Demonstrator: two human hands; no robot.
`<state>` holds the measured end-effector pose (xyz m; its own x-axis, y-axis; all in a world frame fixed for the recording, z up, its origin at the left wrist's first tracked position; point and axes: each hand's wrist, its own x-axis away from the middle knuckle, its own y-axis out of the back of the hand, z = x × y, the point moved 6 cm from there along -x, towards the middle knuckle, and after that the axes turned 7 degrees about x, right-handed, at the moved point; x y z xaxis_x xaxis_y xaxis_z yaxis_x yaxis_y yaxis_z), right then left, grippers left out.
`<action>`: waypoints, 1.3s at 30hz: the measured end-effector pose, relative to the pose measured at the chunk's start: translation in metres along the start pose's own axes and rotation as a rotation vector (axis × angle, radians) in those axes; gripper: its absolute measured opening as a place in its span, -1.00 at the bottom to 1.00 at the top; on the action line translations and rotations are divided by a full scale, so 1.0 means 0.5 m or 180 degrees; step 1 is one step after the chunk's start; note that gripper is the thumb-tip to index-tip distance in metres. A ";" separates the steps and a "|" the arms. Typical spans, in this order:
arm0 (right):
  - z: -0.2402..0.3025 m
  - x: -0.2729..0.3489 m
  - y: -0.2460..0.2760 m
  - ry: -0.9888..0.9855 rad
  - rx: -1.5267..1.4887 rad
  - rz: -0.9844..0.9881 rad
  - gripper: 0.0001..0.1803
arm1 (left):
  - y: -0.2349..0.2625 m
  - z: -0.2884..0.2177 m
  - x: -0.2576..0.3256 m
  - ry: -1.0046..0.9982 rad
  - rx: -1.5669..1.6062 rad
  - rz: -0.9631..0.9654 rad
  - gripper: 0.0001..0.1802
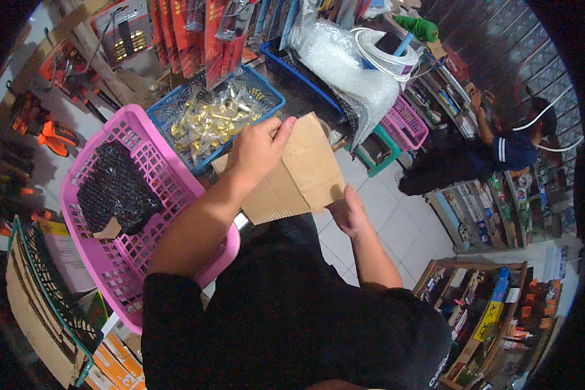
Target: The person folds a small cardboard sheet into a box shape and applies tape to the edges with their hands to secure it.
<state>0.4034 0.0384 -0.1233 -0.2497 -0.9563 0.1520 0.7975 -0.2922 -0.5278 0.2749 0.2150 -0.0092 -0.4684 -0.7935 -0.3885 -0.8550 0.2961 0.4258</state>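
A folded piece of brown cardboard [309, 166] is held in front of my body, a crease running down between its two panels. My left hand [260, 148] grips its upper left part, the thumb lying along the top edge. Lower on the right, my right hand [351, 211] pinches the other edge, its fingertips partly hidden behind the board. Just beyond my left hand stands a blue basket [271, 95] with brass-coloured fittings [211, 120] in clear bags. Under my left forearm is a pink basket [133, 120] with black bubble wrap [118, 188] inside.
Clear bubble wrap [344, 58] and a coil of white cable [387, 57] lie at the back. A green stool [380, 156] stands on the tiled floor [396, 218]. Another person [474, 159] is near the right-hand shelves. A wooden rack [481, 318] stands at lower right.
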 end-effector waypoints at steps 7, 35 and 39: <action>0.076 -0.008 -0.036 0.0956 0.1383 -0.0922 -0.74 | 0.009 0.008 -0.004 0.0098 0.0269 -0.0419 -0.70; 0.244 0.034 -0.163 0.2501 0.4305 -0.1291 -0.92 | -0.072 -0.004 0.026 -0.0316 0.0418 0.1605 -0.59; 0.190 0.055 -0.211 0.1923 0.2878 0.0180 -0.96 | -0.068 -0.010 0.026 -0.0125 0.0351 0.1692 -0.58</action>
<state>0.3645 0.0420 0.0158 -0.2315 -0.8777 -0.4196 0.8636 -0.3839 0.3267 0.2990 0.1919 -0.0247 -0.8487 -0.4994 -0.1741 -0.5154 0.7069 0.4845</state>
